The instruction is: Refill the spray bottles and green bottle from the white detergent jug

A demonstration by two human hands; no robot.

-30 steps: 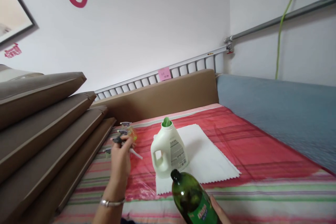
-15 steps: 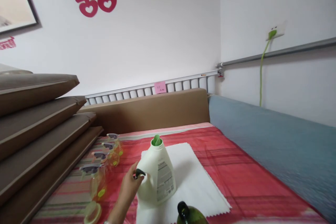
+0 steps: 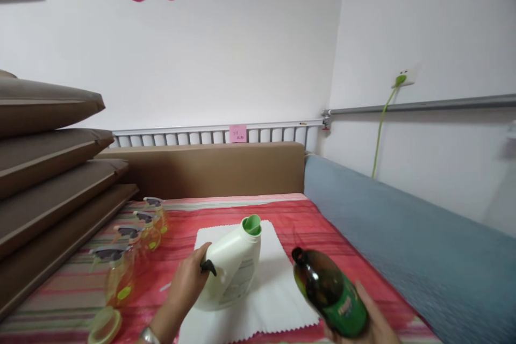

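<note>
A white plastic detergent jug [image 3: 237,274] with a green pouring spout leans to the right over a white cloth with a zigzag edge [image 3: 278,301]. My left hand [image 3: 189,282] is closed round the jug's handle, and a small dark curved shape shows by the fingers. In my right hand [image 3: 377,317], at the lower right, is a brown glass bottle with a green label [image 3: 328,287]. The bottle is tilted, its open neck pointing up and left toward the jug. Neck and spout are apart. Much of my right hand is hidden by the bottle.
Several clear spray bottles [image 3: 115,274] stand in a row at the left, with a pale round lid [image 3: 105,325] in front. Stacked brown cushions [image 3: 52,156] rise beyond them. A brown backrest [image 3: 209,169] and blue side panel [image 3: 387,226] border the red striped cover [image 3: 318,226].
The jug has gone from nearly upright to tilted right, with my left hand still on its handle. The brown bottle has moved into fuller view, and my right hand now shows holding it.
</note>
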